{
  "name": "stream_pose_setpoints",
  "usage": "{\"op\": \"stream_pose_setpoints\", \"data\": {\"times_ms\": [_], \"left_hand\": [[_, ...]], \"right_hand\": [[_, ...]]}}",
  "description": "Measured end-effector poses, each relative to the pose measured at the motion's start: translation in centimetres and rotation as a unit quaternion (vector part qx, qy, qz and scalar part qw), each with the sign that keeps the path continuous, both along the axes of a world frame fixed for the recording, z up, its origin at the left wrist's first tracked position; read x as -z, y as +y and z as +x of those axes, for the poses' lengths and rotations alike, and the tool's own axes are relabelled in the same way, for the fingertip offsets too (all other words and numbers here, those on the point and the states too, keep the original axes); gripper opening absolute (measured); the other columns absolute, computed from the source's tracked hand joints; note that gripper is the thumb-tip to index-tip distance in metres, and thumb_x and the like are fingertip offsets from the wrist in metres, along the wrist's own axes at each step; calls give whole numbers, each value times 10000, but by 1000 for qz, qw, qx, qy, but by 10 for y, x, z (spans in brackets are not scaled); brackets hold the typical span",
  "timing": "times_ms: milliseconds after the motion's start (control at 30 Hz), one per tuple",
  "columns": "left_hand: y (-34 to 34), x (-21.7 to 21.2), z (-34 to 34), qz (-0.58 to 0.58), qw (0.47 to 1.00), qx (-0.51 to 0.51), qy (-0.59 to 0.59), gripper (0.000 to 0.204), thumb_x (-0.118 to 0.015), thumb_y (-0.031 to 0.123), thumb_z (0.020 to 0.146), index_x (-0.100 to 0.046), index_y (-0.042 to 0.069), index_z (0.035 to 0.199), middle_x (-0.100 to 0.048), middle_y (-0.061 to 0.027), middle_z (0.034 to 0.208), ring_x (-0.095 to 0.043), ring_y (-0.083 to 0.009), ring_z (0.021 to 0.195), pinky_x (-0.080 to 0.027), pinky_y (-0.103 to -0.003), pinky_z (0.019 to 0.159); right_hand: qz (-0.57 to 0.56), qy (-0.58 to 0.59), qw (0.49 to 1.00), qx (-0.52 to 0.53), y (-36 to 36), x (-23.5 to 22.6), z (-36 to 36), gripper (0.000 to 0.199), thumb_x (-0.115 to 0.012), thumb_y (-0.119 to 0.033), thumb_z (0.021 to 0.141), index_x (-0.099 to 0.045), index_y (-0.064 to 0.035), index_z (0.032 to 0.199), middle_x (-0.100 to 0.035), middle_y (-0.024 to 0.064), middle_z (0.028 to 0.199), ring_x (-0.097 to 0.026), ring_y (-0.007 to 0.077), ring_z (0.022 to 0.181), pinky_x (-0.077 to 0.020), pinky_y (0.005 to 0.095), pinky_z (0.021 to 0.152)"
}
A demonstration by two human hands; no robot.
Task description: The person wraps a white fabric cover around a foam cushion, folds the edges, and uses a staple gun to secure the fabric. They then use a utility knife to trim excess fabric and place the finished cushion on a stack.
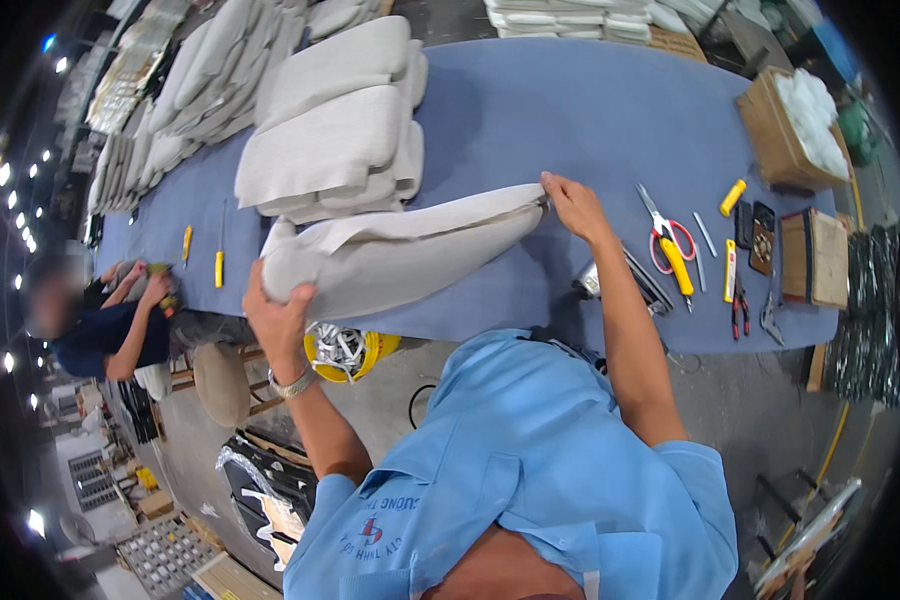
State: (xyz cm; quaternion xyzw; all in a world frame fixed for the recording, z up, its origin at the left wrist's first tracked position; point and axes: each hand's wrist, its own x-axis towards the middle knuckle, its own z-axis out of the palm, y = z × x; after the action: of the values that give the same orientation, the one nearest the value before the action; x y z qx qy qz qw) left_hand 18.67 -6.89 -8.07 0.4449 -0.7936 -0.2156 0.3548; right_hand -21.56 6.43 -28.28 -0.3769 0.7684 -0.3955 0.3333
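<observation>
A long, light-grey fabric cushion (410, 265) is stretched between my two hands over the front of the blue-covered table (530, 120). Along its upper side runs a fold or open seam, with the fabric edges showing. My left hand (278, 310) grips the wide, rounded left end, thumb on top. At the narrow right end, my right hand (575, 208) pinches the tip of the cover between thumb and fingers. Just behind the cushion lies a stack of similar grey cushions (325, 140).
Right of my hands lie red-handled scissors (660, 240), a yellow-handled tool (680, 268), pliers (740, 310) and a metal tool (635, 280). A cardboard box (775, 150) holds white stuffing. Below the table edge stands a yellow bucket (378, 352). A co-worker (120, 330) works at left.
</observation>
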Motion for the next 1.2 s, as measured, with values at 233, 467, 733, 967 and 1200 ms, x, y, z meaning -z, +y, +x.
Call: {"op": "stream_pose_setpoints", "data": {"times_ms": [233, 467, 733, 967, 1200], "left_hand": [[-9, 53, 73, 25, 995, -28, 93, 1036, -573, 894, 814, -643, -89, 1134, -687, -95, 1017, -635, -193, 929, -519, -346, 845], [-9, 112, 113, 109, 925, -97, 352, 968, -237, 787, 1012, -681, -69, 1099, -712, -183, 1086, -692, -279, 983, -539, -412, 927], [21, 151, 36, 183, 889, -117, 403, 600, -459, 504, 1091, -623, -8, 1359, -571, -167, 1467, -621, -248, 1237, -465, -398, 1109], [29, 276, 39, 462, 848, -215, 143, 597, -602, 408, 1053, -526, -8, 1473, -626, -110, 1336, -564, -213, 1213, -435, -358, 1047], [42, 294, 19, 340, 895, -283, 59, 595, -537, 495, 1062, -669, -55, 1248, -717, -192, 1095, -647, -275, 1019, -489, -387, 916]], "right_hand": [[-75, -306, 946, 75, 7, 32, 16, 573, -401, -495, 1105, -646, -36, 1346, -690, 109, 1285, -647, 258, 1139, -485, 402, 1022], [-92, -512, 828, 207, -22, 45, 67, 534, -398, -472, 1111, -674, -33, 1239, -655, 130, 1345, -576, 246, 1236, -436, 396, 1082], [-332, -464, 814, 108, 12, 18, -6, 288, -580, -189, 1004, -652, -16, 1222, -611, 183, 1425, -551, 273, 1321, -403, 390, 1145], [-43, -181, 979, 80, 70, 55, -17, 467, -629, -66, 981, -551, 6, 1435, -607, 177, 1427, -576, 255, 1337, -448, 373, 1116], [36, 89, 984, 152, 177, 77, 22, 435, -734, -105, 891, -614, -38, 1304, -710, 178, 1165, -701, 330, 1074, -556, 422, 914]]}}
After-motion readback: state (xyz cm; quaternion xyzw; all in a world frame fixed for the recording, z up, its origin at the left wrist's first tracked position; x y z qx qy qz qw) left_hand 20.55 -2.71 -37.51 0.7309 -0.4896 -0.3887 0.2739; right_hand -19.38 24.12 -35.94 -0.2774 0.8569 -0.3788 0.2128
